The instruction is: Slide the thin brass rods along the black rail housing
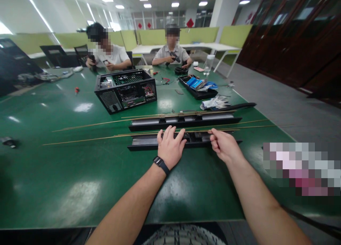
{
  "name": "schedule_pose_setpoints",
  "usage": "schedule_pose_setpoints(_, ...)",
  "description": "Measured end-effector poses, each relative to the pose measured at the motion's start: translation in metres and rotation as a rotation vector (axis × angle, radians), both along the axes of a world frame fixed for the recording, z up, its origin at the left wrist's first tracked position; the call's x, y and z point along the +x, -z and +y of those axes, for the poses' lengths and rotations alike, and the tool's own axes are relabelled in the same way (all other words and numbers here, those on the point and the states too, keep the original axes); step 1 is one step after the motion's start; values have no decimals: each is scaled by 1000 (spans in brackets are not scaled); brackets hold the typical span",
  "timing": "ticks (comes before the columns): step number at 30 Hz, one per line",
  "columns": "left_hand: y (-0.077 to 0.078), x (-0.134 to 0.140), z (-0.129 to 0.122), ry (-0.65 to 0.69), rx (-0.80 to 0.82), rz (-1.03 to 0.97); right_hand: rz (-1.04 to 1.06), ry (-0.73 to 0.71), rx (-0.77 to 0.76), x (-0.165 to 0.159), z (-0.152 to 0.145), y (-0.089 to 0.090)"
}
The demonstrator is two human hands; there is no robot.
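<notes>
I am apparently positioning thin golden rods [80, 140] along the nearer black rail [144, 141] at twelve o'clock; the next move is seemingly calling for steady bracing. My left hand [170, 146] is spreading over the rail, forearm angling toward one; my right hand [225, 144], pointing toward eleven, is seemingly pinching a rod.

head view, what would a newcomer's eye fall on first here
Probably the left hand, spread over the near black channel at center, and the right hand beside it, pinching at thin golden rods. Next, farther back and left, the bulky black computer case, insides showing, stands out on the green tabletop.
</notes>
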State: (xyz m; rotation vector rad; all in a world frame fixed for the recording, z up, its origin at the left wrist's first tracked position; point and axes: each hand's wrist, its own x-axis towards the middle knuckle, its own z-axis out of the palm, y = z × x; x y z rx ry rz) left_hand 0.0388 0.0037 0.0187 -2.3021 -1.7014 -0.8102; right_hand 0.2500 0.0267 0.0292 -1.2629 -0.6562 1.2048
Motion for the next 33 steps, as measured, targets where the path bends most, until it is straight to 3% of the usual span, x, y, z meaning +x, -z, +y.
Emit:
schedule_pose_setpoints(13,0,0,0,-10,-12,0,27,142,11,7,3,-2)
schedule_pose_setpoints(23,-1,0,0,-3,-9,-15,-25,-35,-7,-3,0,0)
schedule_pose_setpoints(33,-1,1,0,2,-25,-22,32,-14,5,-5,-1,0)
